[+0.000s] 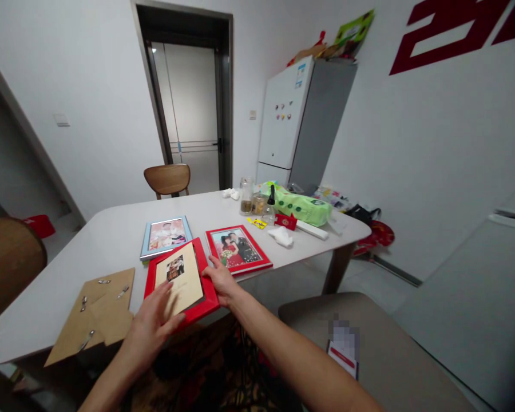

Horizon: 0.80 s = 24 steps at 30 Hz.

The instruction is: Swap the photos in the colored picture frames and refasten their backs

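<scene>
A red picture frame is tilted over the near edge of the table, between my hands. A cream card with a small dark photo printed on it lies inside the border, a little askew. My left hand covers the lower left corner; its fingertips rest on the card and its thumb lies along the lower border. My right hand grips the right border. Left of these lies a brown backing board with metal clips, overhanging the table edge. The undersides of the held frame are hidden.
Behind stand a blue-framed picture and a second red-framed picture, both lying flat. Farther right are glass jars, crumpled tissue and a green tissue pack. A padded chair seat stands at my right.
</scene>
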### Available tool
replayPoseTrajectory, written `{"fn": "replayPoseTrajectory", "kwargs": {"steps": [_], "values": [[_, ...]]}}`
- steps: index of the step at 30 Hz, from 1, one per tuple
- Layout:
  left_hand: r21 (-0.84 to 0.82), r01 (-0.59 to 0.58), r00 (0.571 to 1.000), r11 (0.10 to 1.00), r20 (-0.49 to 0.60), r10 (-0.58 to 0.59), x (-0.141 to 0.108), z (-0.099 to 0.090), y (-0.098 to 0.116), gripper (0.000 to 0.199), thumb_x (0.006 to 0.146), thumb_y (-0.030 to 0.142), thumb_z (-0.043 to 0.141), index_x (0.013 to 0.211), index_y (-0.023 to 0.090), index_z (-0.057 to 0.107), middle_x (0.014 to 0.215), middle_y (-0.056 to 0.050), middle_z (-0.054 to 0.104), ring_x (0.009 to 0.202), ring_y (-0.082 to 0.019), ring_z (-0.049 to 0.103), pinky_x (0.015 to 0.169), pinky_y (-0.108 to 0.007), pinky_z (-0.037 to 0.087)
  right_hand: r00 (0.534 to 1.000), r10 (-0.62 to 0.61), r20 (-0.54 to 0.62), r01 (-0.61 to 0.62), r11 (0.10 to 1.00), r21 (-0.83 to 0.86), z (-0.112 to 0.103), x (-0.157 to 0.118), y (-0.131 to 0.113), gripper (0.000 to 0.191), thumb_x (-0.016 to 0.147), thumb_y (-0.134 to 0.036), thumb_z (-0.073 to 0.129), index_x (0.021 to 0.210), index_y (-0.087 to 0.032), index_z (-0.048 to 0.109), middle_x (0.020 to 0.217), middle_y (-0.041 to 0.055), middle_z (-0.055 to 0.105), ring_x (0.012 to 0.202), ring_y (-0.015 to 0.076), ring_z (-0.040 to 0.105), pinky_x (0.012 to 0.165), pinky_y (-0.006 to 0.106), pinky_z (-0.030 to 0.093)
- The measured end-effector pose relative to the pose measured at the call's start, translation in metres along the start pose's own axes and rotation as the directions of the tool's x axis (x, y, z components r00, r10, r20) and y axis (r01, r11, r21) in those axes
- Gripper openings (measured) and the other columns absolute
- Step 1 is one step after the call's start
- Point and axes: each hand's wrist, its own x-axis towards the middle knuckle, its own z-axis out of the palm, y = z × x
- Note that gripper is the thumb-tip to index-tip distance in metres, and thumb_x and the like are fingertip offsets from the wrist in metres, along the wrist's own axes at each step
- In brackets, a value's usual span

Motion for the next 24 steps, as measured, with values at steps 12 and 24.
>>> {"fn": "replayPoseTrajectory", "kwargs": {"steps": [12, 24], "values": [[0.146, -0.436, 0.893, 0.888, -0.058, 0.447, 0.004, 0.019, 0.026, 0.053, 0.07, 0.017, 0.053, 0.121, 0.016, 0.038, 0.125, -0.012, 0.041, 0.115, -0.024, 0.036, 0.094, -0.043, 0.034, 0.989, -0.044, 0.14, 0.001, 0.956, 0.295, 0.012, -0.015, -0.017, 0.082, 0.056, -0.02, 0.064, 0.127, -0.016, 0.023, 0.056, -0.0051, 0.059, 0.052, 0.0117, 0.056, 0.055, 0.025, 0.045], [-0.061, -0.059, 0.873, 0.996, -0.487, 0.022, -0.013, -0.049, -0.012, 0.048, 0.069, 0.014, 0.041, 0.117, 0.014, 0.039, 0.106, -0.01, 0.053, 0.094, -0.022, 0.052, 0.083, -0.036, 0.04, 0.958, -0.26, 0.12, 0.243, 0.514, -0.822, -0.018, 0.011, 0.002, 0.053, 0.065, -0.025, 0.048, 0.113, -0.002, 0.046, 0.088, 0.0139, 0.063, 0.077, 0.0207, 0.059, 0.072, 0.03, 0.043]]}}
